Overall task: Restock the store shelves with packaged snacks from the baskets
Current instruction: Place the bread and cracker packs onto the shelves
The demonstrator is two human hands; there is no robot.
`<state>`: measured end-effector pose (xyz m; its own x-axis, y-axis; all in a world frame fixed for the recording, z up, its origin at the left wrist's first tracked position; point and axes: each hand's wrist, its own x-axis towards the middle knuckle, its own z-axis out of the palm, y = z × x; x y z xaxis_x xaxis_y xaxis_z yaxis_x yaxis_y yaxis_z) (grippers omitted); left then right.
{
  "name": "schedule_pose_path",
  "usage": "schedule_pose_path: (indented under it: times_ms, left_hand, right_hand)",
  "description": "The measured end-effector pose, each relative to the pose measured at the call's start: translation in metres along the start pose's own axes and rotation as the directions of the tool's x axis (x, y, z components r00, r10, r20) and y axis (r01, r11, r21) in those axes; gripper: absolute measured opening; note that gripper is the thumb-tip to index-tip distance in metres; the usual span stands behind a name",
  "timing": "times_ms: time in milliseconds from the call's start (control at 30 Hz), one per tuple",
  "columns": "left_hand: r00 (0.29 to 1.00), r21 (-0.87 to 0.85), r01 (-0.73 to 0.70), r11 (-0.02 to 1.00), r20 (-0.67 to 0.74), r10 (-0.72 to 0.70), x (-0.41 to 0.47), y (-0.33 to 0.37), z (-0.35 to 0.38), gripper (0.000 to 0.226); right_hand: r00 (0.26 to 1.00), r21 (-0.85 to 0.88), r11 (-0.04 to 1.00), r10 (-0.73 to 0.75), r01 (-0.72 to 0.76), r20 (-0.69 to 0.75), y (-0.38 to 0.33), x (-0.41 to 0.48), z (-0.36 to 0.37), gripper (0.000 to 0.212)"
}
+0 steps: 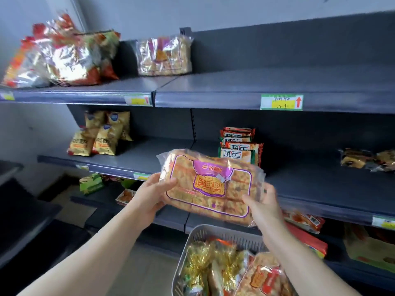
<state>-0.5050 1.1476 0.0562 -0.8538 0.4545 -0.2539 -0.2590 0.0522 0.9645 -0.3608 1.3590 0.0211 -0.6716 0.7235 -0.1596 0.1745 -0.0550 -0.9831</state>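
Note:
I hold a clear bag of yellow pastries with a purple label [210, 185] in front of the middle shelf [310, 189]. My left hand [152, 194] grips its left edge and my right hand [264, 207] grips its right lower corner. A matching purple-label bag [164, 55] stands on the top shelf [245, 88]. Below my hands a grey basket [199, 233] holds several snack packs, among them gold-wrapped ones [205, 261] and another pastry bag [263, 276].
Red and silver bags [62, 54] fill the top shelf's left end. Yellow chip packs [102, 133] and stacked red-green packs [240, 146] sit on the middle shelf, dark pastry packs [367, 160] at its right. Lower shelves hold green and red packs [304, 233].

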Motion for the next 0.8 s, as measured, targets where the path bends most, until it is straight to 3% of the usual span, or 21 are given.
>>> schedule_pose_path:
  times_ms: [100, 267, 667, 800]
  left_hand:
    - [0.993, -0.037, -0.115, 0.993, -0.038, 0.114, -0.011, 0.034, -0.015, 0.032]
    - [0.96, -0.072, -0.272, 0.96, -0.09, 0.266, -0.009, 0.091, -0.035, 0.037]
    - [0.883, -0.048, -0.462, 0.886, -0.123, 0.454, 0.085, 0.233, -0.083, 0.023]
    - [0.865, -0.081, -0.497, 0.864, -0.116, 0.487, 0.143, 0.275, -0.107, 0.012]
  right_hand:
    - [0.984, 0.029, 0.986, -0.168, 0.167, 0.054, -0.037, 0.0, 0.013, 0.041]
    - [0.92, -0.076, 0.917, -0.385, 0.391, 0.075, -0.103, 0.009, 0.037, 0.043]
    - [0.801, -0.003, 0.803, -0.595, 0.597, 0.056, -0.242, 0.066, 0.121, 0.043]
    - [0.77, -0.097, 0.767, -0.638, 0.635, -0.006, -0.281, 0.1, 0.167, 0.054]
